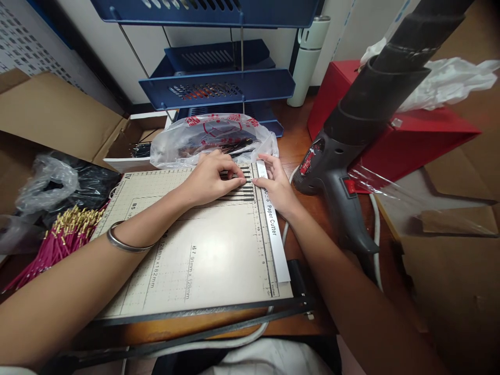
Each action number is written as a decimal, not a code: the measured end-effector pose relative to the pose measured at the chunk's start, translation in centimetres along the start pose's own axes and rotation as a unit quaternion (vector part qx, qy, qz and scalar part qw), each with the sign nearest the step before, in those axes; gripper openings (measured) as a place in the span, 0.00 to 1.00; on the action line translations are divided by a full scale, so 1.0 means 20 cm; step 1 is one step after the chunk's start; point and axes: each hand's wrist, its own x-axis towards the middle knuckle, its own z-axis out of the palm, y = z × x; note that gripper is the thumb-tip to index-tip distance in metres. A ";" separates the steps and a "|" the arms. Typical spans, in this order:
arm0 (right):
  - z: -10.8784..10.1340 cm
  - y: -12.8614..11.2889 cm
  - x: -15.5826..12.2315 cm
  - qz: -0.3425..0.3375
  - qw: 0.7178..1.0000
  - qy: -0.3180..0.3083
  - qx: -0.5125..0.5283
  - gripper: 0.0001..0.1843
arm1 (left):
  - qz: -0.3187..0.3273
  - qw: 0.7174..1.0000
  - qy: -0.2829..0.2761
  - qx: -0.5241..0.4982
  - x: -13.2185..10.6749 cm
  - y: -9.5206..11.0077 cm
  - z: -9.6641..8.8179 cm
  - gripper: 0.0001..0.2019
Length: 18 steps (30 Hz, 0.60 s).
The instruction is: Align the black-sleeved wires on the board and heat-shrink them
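1. The dark strips lie side by side near the far end of the paper cutter, by its white bar.
2. The left hand is over them. Its thumb and pointing finger come close together; I can't tell if they pinch a strip.
3. The right hand is over the white bar, fingers spread, with its thumb by the strip ends.
4. A clear bag sits behind on the worktop.

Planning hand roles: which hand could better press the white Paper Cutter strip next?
Probably the right hand: its thumb crosses the Paper Cutter strip; the left hand is over the thin dark pieces.
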 end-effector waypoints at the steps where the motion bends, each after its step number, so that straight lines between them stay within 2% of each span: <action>1: 0.00 0.00 0.00 0.002 1.000 0.003 0.005 0.35 | -0.001 1.000 -0.001 0.000 0.00 0.00 0.00 0.11; 18: -0.01 0.03 0.00 -0.011 1.000 -0.010 -0.005 0.36 | 0.005 1.000 -0.004 -0.009 0.01 -0.01 0.00 0.12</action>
